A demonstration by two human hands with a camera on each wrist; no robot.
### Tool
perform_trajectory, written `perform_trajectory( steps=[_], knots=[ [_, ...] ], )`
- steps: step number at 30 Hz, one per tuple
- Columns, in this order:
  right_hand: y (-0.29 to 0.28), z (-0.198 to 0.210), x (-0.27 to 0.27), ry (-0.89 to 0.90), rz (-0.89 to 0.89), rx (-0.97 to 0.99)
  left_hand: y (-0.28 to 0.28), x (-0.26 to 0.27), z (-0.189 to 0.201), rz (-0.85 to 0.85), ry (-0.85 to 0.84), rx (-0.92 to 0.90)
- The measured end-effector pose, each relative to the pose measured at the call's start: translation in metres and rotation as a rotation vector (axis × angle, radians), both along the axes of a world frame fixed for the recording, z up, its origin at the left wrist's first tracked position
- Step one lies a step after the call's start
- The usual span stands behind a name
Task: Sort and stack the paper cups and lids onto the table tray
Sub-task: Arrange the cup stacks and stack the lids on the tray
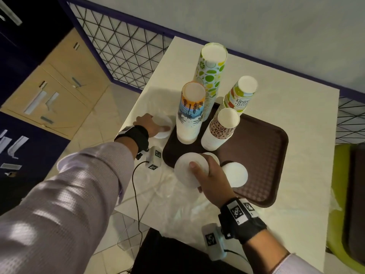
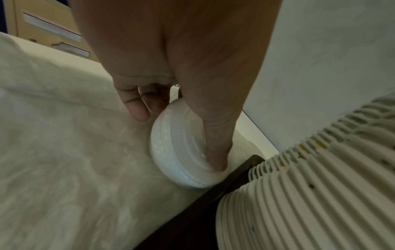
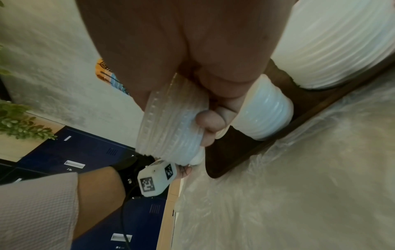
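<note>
On the brown tray [image 1: 262, 155] stand several upside-down stacks of paper cups: a palm-print stack [image 1: 190, 113], a tall lime-print stack [image 1: 212, 76], a leopard-print stack [image 1: 221, 129] and a fruit-print stack [image 1: 240, 95]. My left hand [image 1: 153, 125] grips a small stack of white lids [image 1: 163, 125] [image 2: 181, 152] on the table just left of the tray. My right hand [image 1: 207, 173] holds a thicker stack of white lids [image 1: 189, 170] [image 3: 171, 128] tilted over the tray's near-left corner. Two more lid stacks [image 1: 236, 174] [image 3: 269, 111] stand on the tray by that hand.
The white table [image 1: 308, 194] carries crinkled clear plastic [image 1: 177, 204] at its near edge. A wire-mesh railing [image 1: 122, 48] runs behind the table's left side. A green chair [image 1: 343, 204] stands at the right. Wooden drawers [image 1: 55, 86] are at the left.
</note>
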State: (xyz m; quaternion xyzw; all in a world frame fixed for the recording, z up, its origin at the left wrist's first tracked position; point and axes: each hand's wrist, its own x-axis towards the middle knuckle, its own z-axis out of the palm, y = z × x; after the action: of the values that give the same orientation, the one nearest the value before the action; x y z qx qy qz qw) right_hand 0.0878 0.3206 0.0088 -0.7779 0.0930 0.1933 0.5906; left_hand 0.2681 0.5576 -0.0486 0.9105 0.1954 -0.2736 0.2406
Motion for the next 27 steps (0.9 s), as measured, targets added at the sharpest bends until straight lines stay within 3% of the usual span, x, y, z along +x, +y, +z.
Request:
perform_trajectory(
  steps=[12,17,22,27],
  knots=[
    [-0.001,-0.001,0.000,0.020,0.008,-0.020,0.003,-0.007,0.007,0.042,-0.038,0.026],
    [0.000,-0.002,-0.003,0.029,-0.002,-0.021,0.003,-0.020,0.011,0.103,-0.109,-0.166],
    [-0.002,0.002,-0.005,0.038,-0.016,0.004,0.006,-0.039,0.017,0.146,-0.154,-0.224],
    [-0.008,0.016,-0.008,0.033,-0.039,0.043,0.018,-0.066,0.030,0.303,-0.244,-0.342]
  ],
)
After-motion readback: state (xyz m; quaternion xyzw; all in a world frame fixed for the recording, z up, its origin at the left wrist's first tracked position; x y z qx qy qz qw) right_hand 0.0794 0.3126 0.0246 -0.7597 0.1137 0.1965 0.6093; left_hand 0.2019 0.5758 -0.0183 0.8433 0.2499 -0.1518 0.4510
